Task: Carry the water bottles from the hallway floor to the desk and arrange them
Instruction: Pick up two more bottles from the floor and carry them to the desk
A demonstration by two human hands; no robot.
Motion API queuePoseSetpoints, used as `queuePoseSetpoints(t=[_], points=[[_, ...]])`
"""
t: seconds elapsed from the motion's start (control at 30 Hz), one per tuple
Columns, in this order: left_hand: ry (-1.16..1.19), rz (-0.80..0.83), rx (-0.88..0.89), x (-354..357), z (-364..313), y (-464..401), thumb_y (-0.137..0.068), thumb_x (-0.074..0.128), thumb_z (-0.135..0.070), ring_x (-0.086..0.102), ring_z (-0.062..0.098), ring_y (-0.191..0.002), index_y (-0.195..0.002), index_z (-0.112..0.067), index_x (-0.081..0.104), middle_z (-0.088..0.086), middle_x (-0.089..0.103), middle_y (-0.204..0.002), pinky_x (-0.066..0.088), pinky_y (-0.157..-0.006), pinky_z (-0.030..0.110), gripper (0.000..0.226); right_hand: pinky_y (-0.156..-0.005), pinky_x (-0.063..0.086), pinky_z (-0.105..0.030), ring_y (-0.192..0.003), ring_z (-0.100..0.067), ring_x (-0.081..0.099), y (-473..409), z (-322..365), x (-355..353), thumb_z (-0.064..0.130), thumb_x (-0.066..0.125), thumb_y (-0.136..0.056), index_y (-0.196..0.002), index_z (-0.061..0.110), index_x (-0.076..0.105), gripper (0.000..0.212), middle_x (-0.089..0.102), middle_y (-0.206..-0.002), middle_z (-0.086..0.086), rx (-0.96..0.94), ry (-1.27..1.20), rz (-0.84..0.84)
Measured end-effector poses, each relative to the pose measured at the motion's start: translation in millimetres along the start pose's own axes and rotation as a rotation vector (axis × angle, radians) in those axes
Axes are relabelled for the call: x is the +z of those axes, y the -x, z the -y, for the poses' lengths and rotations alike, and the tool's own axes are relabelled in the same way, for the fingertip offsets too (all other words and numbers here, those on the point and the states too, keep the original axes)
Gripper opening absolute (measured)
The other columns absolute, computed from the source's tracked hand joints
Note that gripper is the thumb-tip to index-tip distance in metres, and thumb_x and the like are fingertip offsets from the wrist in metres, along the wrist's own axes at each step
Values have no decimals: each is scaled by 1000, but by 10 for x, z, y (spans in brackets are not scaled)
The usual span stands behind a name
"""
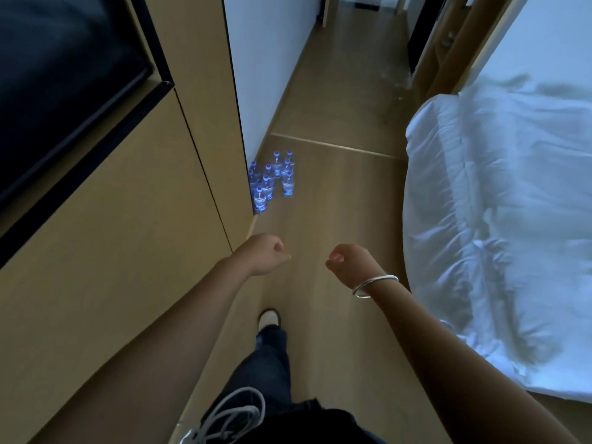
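Note:
Several small clear water bottles (pixel 271 179) with blue caps stand upright in a cluster on the wooden floor, close against the corner of a white wall. My left hand (pixel 262 253) and my right hand (pixel 347 259) hang in front of me, well short of the bottles, fingers loosely curled and holding nothing. A silver bangle (pixel 374 285) sits on my right wrist. No desk shows in this view.
A wooden cabinet wall (pixel 128 235) with a dark screen (pixel 64 75) runs along the left. A bed with white bedding (pixel 496 219) fills the right. The wooden floor (pixel 336 187) between them leads into a hallway (pixel 352 59). My foot (pixel 268 318) is on the floor below.

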State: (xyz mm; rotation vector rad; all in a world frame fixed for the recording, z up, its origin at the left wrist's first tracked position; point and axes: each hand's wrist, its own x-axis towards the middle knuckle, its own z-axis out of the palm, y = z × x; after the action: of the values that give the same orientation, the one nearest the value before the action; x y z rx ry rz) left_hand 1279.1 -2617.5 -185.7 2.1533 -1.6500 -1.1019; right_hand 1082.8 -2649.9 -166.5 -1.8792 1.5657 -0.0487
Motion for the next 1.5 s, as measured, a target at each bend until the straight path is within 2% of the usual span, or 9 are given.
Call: queuePoseSetpoints(t=[0.23,0.4,0.53,0.7,0.97,1.1,1.23,1.37,1.5], points=[[-68,35,11,-567,-28,-1284,-87,55,-34,58,21,-90,-86,-14,60,5,64,-95,41,-92,35,21,-84,43,-27,-103,-27,59,-1348,325,-291,21,54,-87,-103,9,65,22,67,-108,-11,22,9,-4],[-114,78,37,-981,8,-2084,-85,53,-26,37,19,-65,-61,-18,39,3,41,-68,32,-61,29,28,-85,43,-28,-104,-28,58,-2184,643,-464,21,54,-87,-101,8,65,22,66,-110,-11,38,64,33],[-111,106,31,-1165,41,-2528,-85,52,-22,33,16,-61,-54,-21,29,-4,33,-60,26,-56,27,38,-86,42,-27,-105,-28,58,-2638,806,-545,19,54,-88,-103,5,64,23,65,-110,-13,37,58,57],[-78,139,-32,-1259,119,-2893,-85,54,-24,40,16,-65,-55,-20,34,-3,40,-62,31,-58,27,36,-85,42,-27,-104,-28,58,-3078,879,-601,18,54,-88,-101,4,64,21,65,-109,-14,54,49,97],[-31,154,-108,-1313,95,-3646,-84,55,-27,52,20,-80,-73,-12,56,5,56,-82,47,-78,35,19,-84,40,-25,-107,-27,57,-3946,766,-721,17,53,-88,-105,4,64,24,64,-114,-13,52,40,191],[-17,196,-178,-1290,94,-4162,-84,53,-24,45,19,-84,-55,-15,39,1,44,-63,37,-67,29,33,-86,41,-29,-105,-27,57,-4496,637,-826,19,53,-88,-105,6,63,25,63,-114,-12,33,58,271],[45,162,-276,-1327,19,-4741,-83,54,-20,43,17,-73,-56,-13,45,3,47,-64,34,-62,26,29,-85,41,-29,-104,-27,57,-5128,515,-1040,18,53,-88,-104,4,64,23,64,-112,-13,26,56,338],[108,90,-414,-1330,50,-5321,-80,56,-20,47,15,-64,-52,-22,44,-8,46,-57,33,-56,24,30,-82,41,-30,-101,-28,58,-5773,366,-1139,18,52,-89,-103,1,63,25,64,-108,-14,32,59,404],[177,43,-511,-1161,338,-5873,-83,59,-20,58,26,-87,-75,-14,60,9,65,-86,39,-71,27,10,-72,32,-24,-100,-30,56,-6449,186,-911,17,50,-90,-99,-2,61,24,62,-105,-17,57,66,455]])
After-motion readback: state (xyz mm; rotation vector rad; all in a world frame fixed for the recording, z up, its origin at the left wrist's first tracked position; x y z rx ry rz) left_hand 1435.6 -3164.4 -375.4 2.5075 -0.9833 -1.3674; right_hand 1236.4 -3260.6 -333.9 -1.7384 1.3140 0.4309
